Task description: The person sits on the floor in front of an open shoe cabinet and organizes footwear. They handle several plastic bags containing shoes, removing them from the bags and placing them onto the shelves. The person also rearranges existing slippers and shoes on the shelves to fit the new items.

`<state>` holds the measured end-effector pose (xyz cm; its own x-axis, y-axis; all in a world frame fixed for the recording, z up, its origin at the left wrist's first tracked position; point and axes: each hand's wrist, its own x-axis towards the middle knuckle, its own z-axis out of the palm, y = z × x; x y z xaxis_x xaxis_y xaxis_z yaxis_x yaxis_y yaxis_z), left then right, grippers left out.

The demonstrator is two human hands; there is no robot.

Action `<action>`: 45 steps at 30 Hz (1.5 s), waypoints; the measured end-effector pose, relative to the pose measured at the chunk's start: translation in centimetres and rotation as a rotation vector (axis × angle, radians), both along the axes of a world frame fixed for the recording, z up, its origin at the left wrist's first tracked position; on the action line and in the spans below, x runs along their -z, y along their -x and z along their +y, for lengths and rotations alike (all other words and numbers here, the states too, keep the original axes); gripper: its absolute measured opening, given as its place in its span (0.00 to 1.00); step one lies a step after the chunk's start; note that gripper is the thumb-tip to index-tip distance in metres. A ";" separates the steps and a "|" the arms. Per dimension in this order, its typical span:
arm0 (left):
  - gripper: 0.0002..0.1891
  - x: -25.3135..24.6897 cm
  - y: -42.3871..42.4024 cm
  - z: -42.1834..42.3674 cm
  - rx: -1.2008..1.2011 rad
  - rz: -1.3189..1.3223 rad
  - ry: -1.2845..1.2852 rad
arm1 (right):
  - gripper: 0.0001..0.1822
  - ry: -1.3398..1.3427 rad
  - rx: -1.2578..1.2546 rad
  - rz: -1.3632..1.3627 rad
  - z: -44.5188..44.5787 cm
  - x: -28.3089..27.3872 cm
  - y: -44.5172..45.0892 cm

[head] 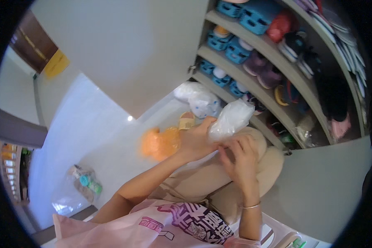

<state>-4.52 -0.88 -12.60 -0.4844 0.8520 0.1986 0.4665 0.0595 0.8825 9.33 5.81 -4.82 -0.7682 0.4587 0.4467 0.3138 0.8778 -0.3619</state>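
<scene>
My left hand (197, 139) grips a bundled white plastic bag (231, 119) above my knees. What the bag contains cannot be made out through the plastic. At its lower end, the bent fingers of my right hand (243, 155) come close to my left fingertips. Blur hides whether those right fingers pinch the plastic. Beyond my left wrist, on the floor, an orange plastic bag (159, 144) lies beside a tan slipper (186, 121). A larger white plastic bag (201, 97) with blue spots rests by the foot of the shoe cabinet (251, 71).
Blue plastic baskets (238, 51), several shoes (268, 71) and a red bag (280, 26) fill the cabinet shelves. One open cabinet door (117, 46) stands ahead, another (325, 186) at right. A clear bag of items (83, 183) lies on the floor (111, 148) to the left.
</scene>
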 end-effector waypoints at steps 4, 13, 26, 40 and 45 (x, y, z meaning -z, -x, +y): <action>0.38 4.9 2.4 -2.6 -0.114 -0.207 0.201 | 0.05 0.071 0.180 -0.030 1.1 2.0 -2.6; 0.52 15.9 12.2 -19.3 -0.696 -0.461 0.793 | 0.07 0.231 0.498 0.191 4.0 3.3 -4.9; 0.45 21.8 8.3 -10.9 -0.330 0.293 0.615 | 0.05 0.092 0.461 0.088 4.2 3.8 -3.5; 0.14 8.2 7.1 -6.5 -0.410 0.167 -0.140 | 0.04 0.256 0.509 0.265 2.3 3.8 -3.3; 0.13 0.7 3.5 -5.1 -0.479 0.488 -0.502 | 0.21 1.058 0.203 0.530 -3.0 1.9 -0.4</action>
